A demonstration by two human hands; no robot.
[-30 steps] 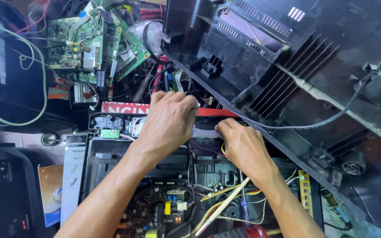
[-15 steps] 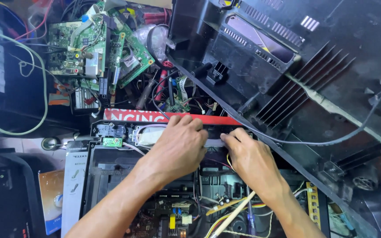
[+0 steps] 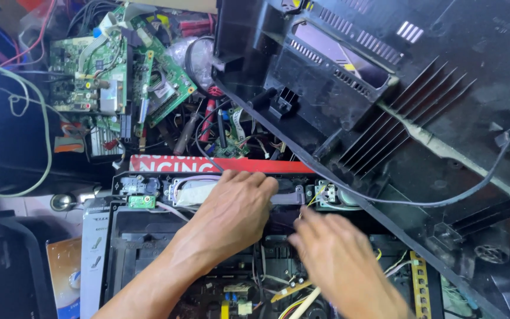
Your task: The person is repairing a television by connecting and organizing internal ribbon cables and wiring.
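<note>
An opened black electronics chassis [image 3: 119,236] lies in front of me with wiring and small boards inside. My left hand [image 3: 234,207] rests palm down on its upper edge, fingers curled over a grey bar-shaped part [image 3: 290,195]. My right hand [image 3: 332,254] is blurred, just below and right of it, fingers pointing at the wires inside the chassis; I cannot tell if it holds anything. A large black plastic back cover [image 3: 385,77] with vent ribs leans over the right side.
Green circuit boards [image 3: 119,71] and tangled cables lie at the upper left. A red strip [image 3: 166,163] runs along the chassis top. A black cable [image 3: 444,201] crosses the cover. A small speaker [image 3: 337,198] sits right of the hands.
The view has shifted up, so both hands sit lower in frame. My right hand has pulled back from the chassis edge toward me and is in motion. My left hand stays on the upper edge.
</note>
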